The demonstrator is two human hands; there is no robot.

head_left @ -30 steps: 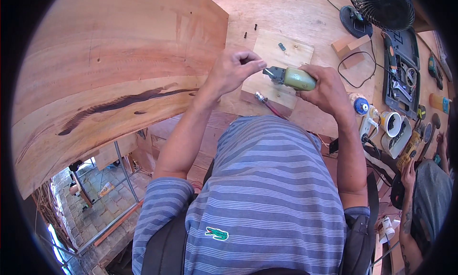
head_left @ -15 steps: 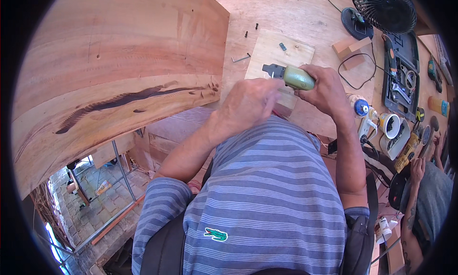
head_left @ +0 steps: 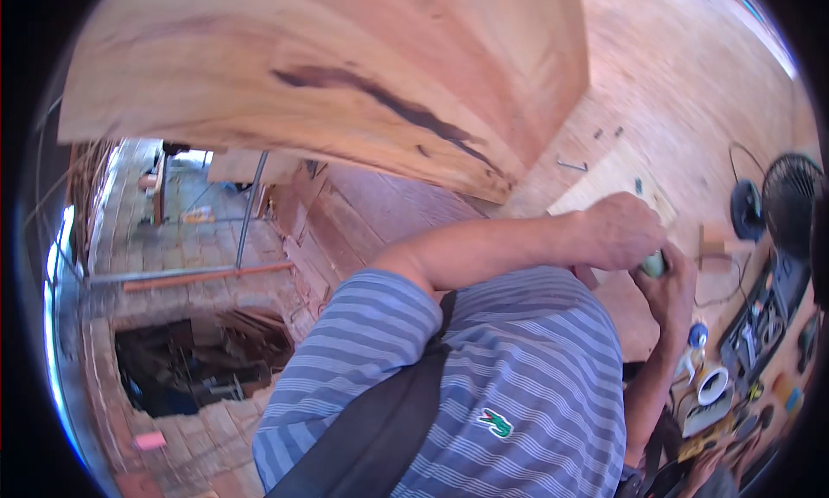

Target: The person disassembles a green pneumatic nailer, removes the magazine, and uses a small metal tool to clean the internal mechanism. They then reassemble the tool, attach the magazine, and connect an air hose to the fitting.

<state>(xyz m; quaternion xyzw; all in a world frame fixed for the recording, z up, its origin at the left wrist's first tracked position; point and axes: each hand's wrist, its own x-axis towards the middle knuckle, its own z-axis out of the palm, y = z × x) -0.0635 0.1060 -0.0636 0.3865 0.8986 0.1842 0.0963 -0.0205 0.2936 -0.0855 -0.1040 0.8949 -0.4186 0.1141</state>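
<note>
Over the pale board on the workbench, my right hand (head_left: 672,293) is closed around a rounded green tool body (head_left: 654,263). Only a small part of the green shows between my hands; its dark metal end is hidden. My left hand (head_left: 620,230) is closed right beside it, knuckles up, and covers whatever its fingers grip. The pale board (head_left: 635,163) lies beneath both hands, with a small dark green piece (head_left: 638,185) on it. A hex key (head_left: 572,165) and two dark bolts (head_left: 608,133) rest on the bench beyond my left hand.
A large wooden panel (head_left: 345,110) with a dark streak rises at the left. Right of my hands are a black fan (head_left: 790,196), wood blocks (head_left: 717,239), a tool case (head_left: 751,334) and a white cup (head_left: 712,385). Another person's hand (head_left: 710,463) shows lower right. A floor opening (head_left: 203,360) lies lower left.
The view has swung left, so my hands and the bench appear farther right. My left hand has closed in over the tool's metal end, which showed before.
</note>
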